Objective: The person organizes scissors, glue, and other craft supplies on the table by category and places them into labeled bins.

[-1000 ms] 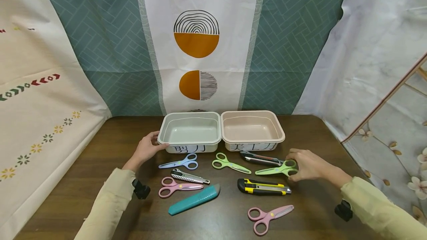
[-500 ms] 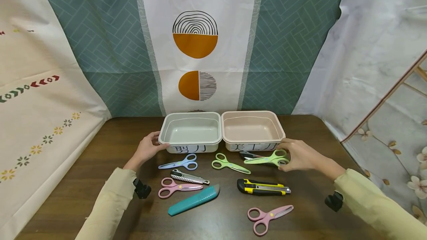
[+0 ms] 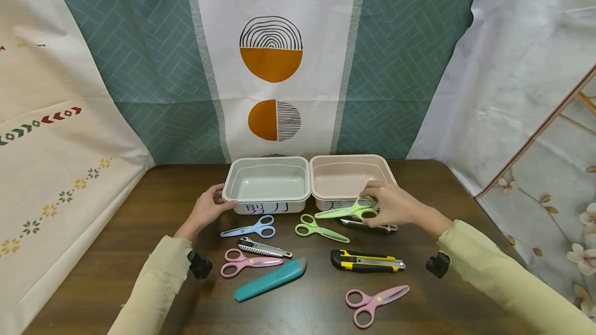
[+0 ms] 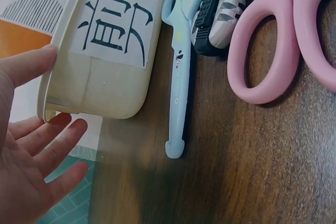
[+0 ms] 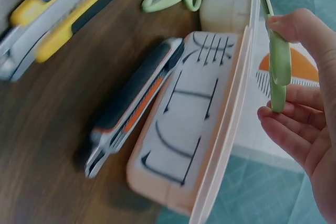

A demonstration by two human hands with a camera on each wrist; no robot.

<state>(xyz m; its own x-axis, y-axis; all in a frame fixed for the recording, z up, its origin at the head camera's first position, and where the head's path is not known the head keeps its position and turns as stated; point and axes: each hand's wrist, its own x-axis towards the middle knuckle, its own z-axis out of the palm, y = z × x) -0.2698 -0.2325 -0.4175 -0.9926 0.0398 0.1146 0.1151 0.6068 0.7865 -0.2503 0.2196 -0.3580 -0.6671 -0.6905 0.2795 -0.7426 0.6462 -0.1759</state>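
Note:
My right hand [image 3: 388,206] pinches green-handled scissors [image 3: 342,212] by the finger loops, blades pointing left, raised in front of the pink box [image 3: 318,201]. In the right wrist view the scissors [image 5: 280,59] appear edge-on between thumb and fingers. My left hand [image 3: 208,211] holds the left front corner of the pale green box [image 3: 226,196], its thumb at the rim and the other fingers round the side. Both boxes have white labels with black characters. A black and grey box cutter [image 5: 139,95] lies before the pink box, partly hidden in the head view.
Before the boxes lie blue scissors [image 3: 249,229], other green scissors [image 3: 321,229], a silver box cutter [image 3: 264,247], pink scissors [image 3: 251,261], a teal cutter [image 3: 270,279], a yellow-black box cutter [image 3: 368,261] and more pink scissors [image 3: 372,304]. A fabric backdrop [image 3: 410,66] hangs behind the table.
My right hand has lifted the green scissors off the table and carried them left and toward the boxes, over the black box cutter. My left hand stays at the pale green box.

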